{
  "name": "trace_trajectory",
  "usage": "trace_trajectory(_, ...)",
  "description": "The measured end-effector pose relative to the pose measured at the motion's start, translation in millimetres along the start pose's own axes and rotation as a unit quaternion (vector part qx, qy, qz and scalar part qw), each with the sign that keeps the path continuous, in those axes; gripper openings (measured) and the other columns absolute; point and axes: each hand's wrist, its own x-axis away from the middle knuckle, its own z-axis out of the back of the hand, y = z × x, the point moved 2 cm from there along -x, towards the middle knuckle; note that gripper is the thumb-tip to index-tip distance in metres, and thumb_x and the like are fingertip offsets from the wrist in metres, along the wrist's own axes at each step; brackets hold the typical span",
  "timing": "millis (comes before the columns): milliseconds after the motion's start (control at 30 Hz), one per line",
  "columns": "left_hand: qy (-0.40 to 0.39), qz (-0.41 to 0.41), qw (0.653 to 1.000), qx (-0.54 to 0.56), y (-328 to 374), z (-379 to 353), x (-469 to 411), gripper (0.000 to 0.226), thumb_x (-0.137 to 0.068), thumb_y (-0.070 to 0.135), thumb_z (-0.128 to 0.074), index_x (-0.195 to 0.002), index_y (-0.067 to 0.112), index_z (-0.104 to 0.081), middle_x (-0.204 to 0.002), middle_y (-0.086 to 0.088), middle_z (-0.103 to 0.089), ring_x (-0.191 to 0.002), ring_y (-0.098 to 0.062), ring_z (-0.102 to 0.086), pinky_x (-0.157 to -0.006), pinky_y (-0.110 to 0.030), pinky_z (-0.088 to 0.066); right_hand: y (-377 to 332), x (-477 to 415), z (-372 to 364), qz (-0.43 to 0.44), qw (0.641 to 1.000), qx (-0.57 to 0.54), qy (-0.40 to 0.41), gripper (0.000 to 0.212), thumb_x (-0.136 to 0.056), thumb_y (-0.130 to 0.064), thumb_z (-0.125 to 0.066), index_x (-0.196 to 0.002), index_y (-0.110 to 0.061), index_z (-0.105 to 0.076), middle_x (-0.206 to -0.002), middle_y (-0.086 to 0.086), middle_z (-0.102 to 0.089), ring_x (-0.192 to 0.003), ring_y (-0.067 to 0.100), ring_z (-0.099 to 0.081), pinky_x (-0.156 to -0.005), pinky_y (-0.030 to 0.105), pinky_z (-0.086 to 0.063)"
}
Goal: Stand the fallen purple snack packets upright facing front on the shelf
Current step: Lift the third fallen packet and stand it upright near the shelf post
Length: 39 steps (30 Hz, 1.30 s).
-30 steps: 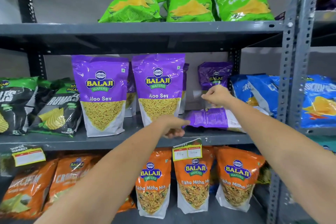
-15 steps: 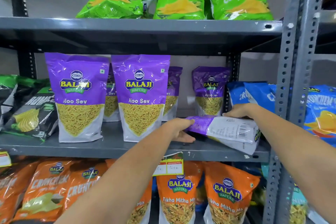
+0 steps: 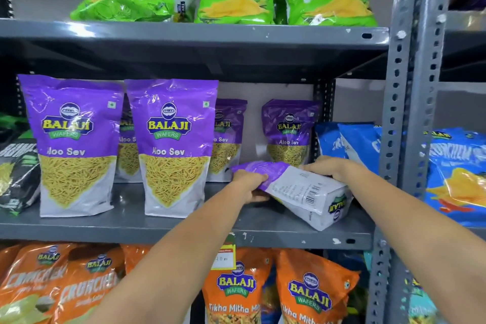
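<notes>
A fallen purple Aloo Sev packet (image 3: 297, 188) lies tilted on the middle grey shelf (image 3: 184, 229), back side up with its barcode showing and its base toward the right. My left hand (image 3: 249, 184) grips its purple top end. My right hand (image 3: 326, 167) holds its upper edge near the white base. Two large purple packets (image 3: 75, 144) (image 3: 172, 146) stand upright facing front at the left. Smaller purple packets (image 3: 289, 131) stand upright at the back, one right behind the held packet.
Green snack bags (image 3: 236, 0) fill the top shelf and orange packets (image 3: 313, 294) the bottom one. Blue bags (image 3: 352, 142) lean just right of the held packet beside the perforated steel upright (image 3: 410, 113). Black bags (image 3: 15, 173) sit at the far left.
The packet has been lifted at its purple end and turned, base swinging toward the front right. Both hands stayed on it, and the view has shifted closer and to the right.
</notes>
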Motion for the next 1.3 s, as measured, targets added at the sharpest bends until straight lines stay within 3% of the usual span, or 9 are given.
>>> trace_trajectory(200,0.045,-0.111,0.993,0.005,20.8,2.8,-5.6,0.053,-0.086,0.009,-0.070,-0.130,0.011,-0.040,-0.127,-0.011,-0.059,-0.098,-0.027,-0.066,-0.053,-0.038,-0.060,1.0,-6.3,0.3,0.036,0.992,-0.089,0.076,0.061,-0.080,-0.059,-0.063,-0.098,-0.001,-0.063,-0.101,0.013,-0.066,-0.077,0.020,-0.061,-0.060,0.027,-0.046)
trace_trajectory(333,0.097,-0.217,0.971,-0.036,42.3,-0.3,-8.1,0.052,-0.082,0.018,-0.076,-0.124,0.009,-0.046,-0.120,-0.008,-0.063,-0.108,-0.028,-0.064,-0.093,-0.045,-0.055,2.4,1.7,-6.7,0.090,0.959,-0.171,0.209,0.054,-0.077,-0.065,-0.061,-0.056,-0.017,-0.049,-0.063,0.004,-0.052,-0.067,0.022,-0.052,-0.061,0.031,-0.039)
trace_trajectory(433,0.090,-0.256,0.962,-0.035,56.7,-7.3,-7.1,0.048,-0.085,0.020,-0.073,-0.124,0.007,-0.049,-0.113,-0.010,-0.067,-0.105,-0.028,-0.065,-0.099,-0.043,-0.052,7.8,7.8,-20.5,0.115,0.919,-0.229,0.300,0.044,-0.084,-0.057,-0.059,-0.084,-0.013,-0.063,-0.078,0.002,-0.059,-0.078,0.020,-0.054,-0.068,0.031,-0.040)
trace_trajectory(600,0.061,-0.273,0.958,-0.061,64.3,-10.6,-10.3,0.029,-0.092,0.015,-0.064,-0.117,0.003,-0.055,-0.118,-0.016,-0.068,-0.106,-0.029,-0.066,-0.097,-0.044,-0.053,10.7,16.8,-44.3,0.158,0.882,-0.300,0.327,0.038,-0.089,-0.046,-0.058,-0.105,-0.013,-0.047,-0.098,0.001,-0.057,-0.086,0.016,-0.055,-0.064,0.023,-0.040)
trace_trajectory(833,-0.074,-0.243,0.932,-0.257,35.0,8.4,5.9,0.059,-0.075,0.042,-0.080,-0.123,0.024,-0.051,-0.119,0.009,-0.065,-0.108,-0.013,-0.062,-0.092,-0.031,-0.051,22.7,9.8,-44.0,0.114,0.914,-0.337,0.197,0.057,-0.083,-0.059,-0.058,-0.113,-0.012,-0.050,-0.101,0.000,-0.064,-0.091,0.015,-0.063,-0.075,0.031,-0.051)
trace_trajectory(900,-0.094,-0.221,0.921,-0.306,22.1,11.3,6.9,0.061,-0.068,0.040,-0.086,-0.118,0.027,-0.055,-0.113,0.011,-0.069,-0.104,-0.013,-0.067,-0.076,-0.029,-0.057,24.6,10.0,-43.3,0.112,0.918,-0.335,0.182,0.064,-0.078,-0.065,-0.059,-0.114,-0.013,-0.055,-0.107,0.001,-0.067,-0.096,0.017,-0.065,-0.082,0.035,-0.054)
trace_trajectory(1033,-0.065,-0.237,0.931,-0.269,21.0,13.8,1.7,0.052,-0.064,0.026,-0.091,-0.104,0.026,-0.058,-0.105,0.006,-0.070,-0.101,-0.015,-0.068,-0.083,-0.033,-0.058,20.3,12.7,-46.3,0.118,0.913,-0.337,0.198,0.056,-0.080,-0.060,-0.061,-0.111,-0.014,-0.055,-0.105,0.000,-0.066,-0.094,0.016,-0.065,-0.077,0.033,-0.053)
trace_trajectory(1133,-0.040,-0.265,0.929,-0.257,24.5,18.6,3.1,0.062,-0.064,0.020,-0.091,-0.116,0.019,-0.058,-0.117,0.000,-0.068,-0.106,-0.015,-0.064,-0.089,-0.028,-0.051,17.6,13.5,-44.7,0.137,0.921,-0.311,0.191,0.053,-0.080,-0.055,-0.064,-0.112,-0.015,-0.054,-0.107,-0.001,-0.065,-0.096,0.015,-0.063,-0.079,0.032,-0.052)
trace_trajectory(1300,0.022,-0.289,0.920,-0.266,14.3,27.4,-4.7,0.075,-0.060,0.031,-0.092,-0.124,0.015,-0.055,-0.118,0.001,-0.068,-0.104,-0.014,-0.064,-0.083,-0.025,-0.049,32.6,13.9,-39.3,0.131,0.956,-0.258,0.047,0.063,-0.070,-0.038,-0.082,-0.122,-0.019,-0.053,-0.119,-0.001,-0.066,-0.108,0.018,-0.064,-0.093,0.039,-0.052)
